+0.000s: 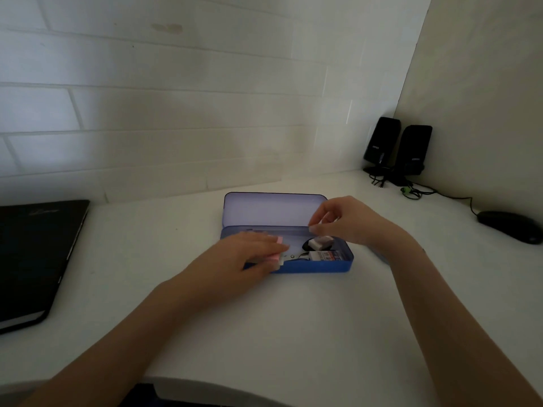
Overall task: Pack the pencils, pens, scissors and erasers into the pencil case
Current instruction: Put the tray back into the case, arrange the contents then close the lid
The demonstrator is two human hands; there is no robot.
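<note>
Both forearms reach from the near desk edge to the blue case [316, 267], which lies open mid-desk with its lid [273, 208] tipped back. My left hand [245, 255] pinches a pink eraser [276, 258] at the case's left end, fingers curled round it; my right hand [342, 220] hovers over the right end with thumb and forefinger pressed together, and whether they hold anything I cannot tell. Inside lie a white eraser [321, 242], a labelled eraser [326, 255] and dark scissor loops [305, 251]; erasers look light, soft and grippy, best pinched by the long sides, and no pens or pencils show.
</note>
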